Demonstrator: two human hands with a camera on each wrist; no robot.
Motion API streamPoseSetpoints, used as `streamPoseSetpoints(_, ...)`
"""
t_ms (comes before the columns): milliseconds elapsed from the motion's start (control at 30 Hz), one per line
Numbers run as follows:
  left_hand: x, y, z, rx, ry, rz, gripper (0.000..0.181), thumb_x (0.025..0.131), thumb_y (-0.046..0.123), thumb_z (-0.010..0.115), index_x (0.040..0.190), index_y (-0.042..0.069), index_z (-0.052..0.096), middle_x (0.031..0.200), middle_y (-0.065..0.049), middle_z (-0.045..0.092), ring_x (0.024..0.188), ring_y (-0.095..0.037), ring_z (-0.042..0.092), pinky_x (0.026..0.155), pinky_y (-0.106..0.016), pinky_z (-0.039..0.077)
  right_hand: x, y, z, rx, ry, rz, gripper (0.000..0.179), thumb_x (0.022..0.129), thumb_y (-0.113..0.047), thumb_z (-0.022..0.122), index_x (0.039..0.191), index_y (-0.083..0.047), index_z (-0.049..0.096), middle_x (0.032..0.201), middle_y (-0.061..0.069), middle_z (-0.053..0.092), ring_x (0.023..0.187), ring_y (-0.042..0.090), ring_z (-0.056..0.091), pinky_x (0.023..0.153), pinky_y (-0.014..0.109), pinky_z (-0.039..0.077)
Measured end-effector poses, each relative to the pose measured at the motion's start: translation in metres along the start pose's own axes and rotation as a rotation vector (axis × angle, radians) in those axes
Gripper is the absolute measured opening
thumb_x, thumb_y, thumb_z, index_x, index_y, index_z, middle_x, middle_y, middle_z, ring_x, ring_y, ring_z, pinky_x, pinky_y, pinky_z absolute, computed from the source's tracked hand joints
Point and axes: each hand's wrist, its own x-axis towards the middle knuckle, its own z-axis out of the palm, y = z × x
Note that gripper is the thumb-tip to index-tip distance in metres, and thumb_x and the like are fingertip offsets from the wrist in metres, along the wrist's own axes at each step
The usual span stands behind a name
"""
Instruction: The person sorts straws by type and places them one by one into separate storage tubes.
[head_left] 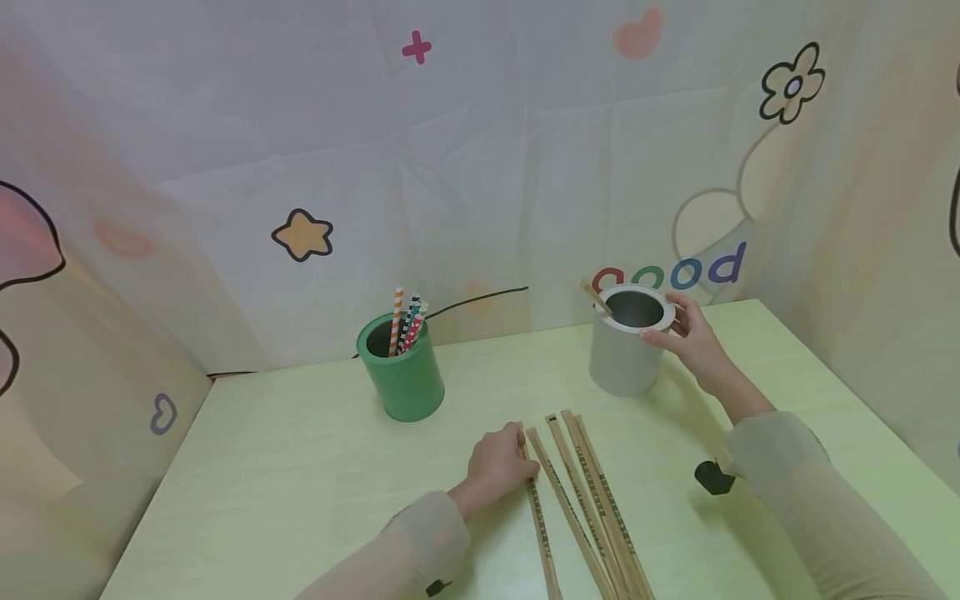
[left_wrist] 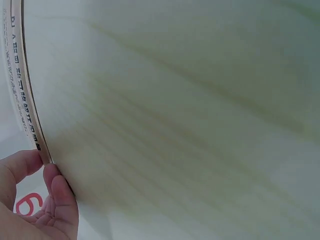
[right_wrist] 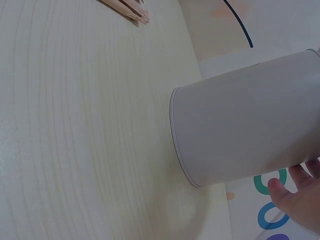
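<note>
Here, white can [head_left: 626, 367]: stood upright on the worktop [head_left: 262, 483]; a lone stick [head_left: 596, 297] is leant out over its left rim.
Right hand [head_left: 693, 337]: placed at the white can's right side, with the rim gripped between thumb and fingers.
Left hand [head_left: 504, 457]: seen in front of the white can and to its left; one stick is pinched between thumb and fingers.
Pinched stick [head_left: 542, 529]: held near its end closest to the white can, the rest trailing away from it; whether the far end is lifted cannot be told.
Loose sticks [head_left: 600, 500]: laid in front of the white can, close together, just right of the pinched stick.
Green can [head_left: 408, 379]: stood well left of the white can, with straws [head_left: 396, 321] in it.
Slip risk: the pinched stick could be swung or dropped, since it is held so near one end.
Drag risk: neighbouring sticks could be swept askew if its long tail were drawn sideways.
Tip risk: the white can could be tilted by an uneven pull, as it is gripped high.
</note>
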Motion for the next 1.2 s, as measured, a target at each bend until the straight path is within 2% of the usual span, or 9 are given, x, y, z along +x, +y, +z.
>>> streamPoseSetpoints(300, 0.004, -0.004, 0.001, -0.041, 0.003, 0.017, 0.027, 0.067, 0.012, 0.069, 0.087, 0.007, 0.053, 0.06, 0.002, 0.048, 0.053, -0.012, 0.042, 0.046, -0.02, 0.032, 0.0, 0.002, -0.001, -0.004, -0.002, 0.002, 0.082, 0.085, -0.022, 0.058, 0.14, -0.005, 0.0, 0.148, 0.02, 0.0, 0.134, 0.038, 0.005, 0.106, 0.052, 0.015)
streamPoseSetpoints(600, 0.007, -0.008, 0.004, -0.076, -0.003, -0.015, 0.024, 0.066, 0.011, 0.068, 0.084, 0.007, 0.053, 0.062, 0.002, 0.049, 0.055, -0.012, 0.042, 0.047, -0.02, 0.034, 0.0, 0.002, -0.001, -0.001, -0.006, 0.005, 0.082, 0.085, -0.022, 0.058, 0.141, -0.006, -0.001, 0.148, 0.02, 0.0, 0.134, 0.038, 0.005, 0.106, 0.052, 0.014)
streamPoseSetpoints(933, 0.004, -0.006, 0.001, -0.082, 0.013, -0.03, 0.016, 0.066, 0.012, 0.065, 0.077, 0.007, 0.056, 0.064, 0.001, 0.052, 0.056, -0.012, 0.043, 0.046, -0.02, 0.034, 0.002, 0.002, -0.001, -0.006, -0.007, -0.002, 0.082, 0.086, -0.023, 0.057, 0.14, -0.005, -0.001, 0.148, 0.02, 0.0, 0.134, 0.038, 0.006, 0.106, 0.052, 0.015)
streamPoseSetpoints(1200, 0.003, -0.012, -0.001, -0.123, 0.024, -0.007, 0.014, 0.066, 0.014, 0.063, 0.078, 0.008, 0.058, 0.068, 0.001, 0.057, 0.059, -0.011, 0.046, 0.051, -0.021, 0.038, 0.003, 0.003, -0.001, -0.016, -0.009, 0.005, 0.082, 0.086, -0.024, 0.057, 0.141, -0.007, -0.001, 0.148, 0.019, -0.001, 0.134, 0.038, 0.005, 0.106, 0.053, 0.015)
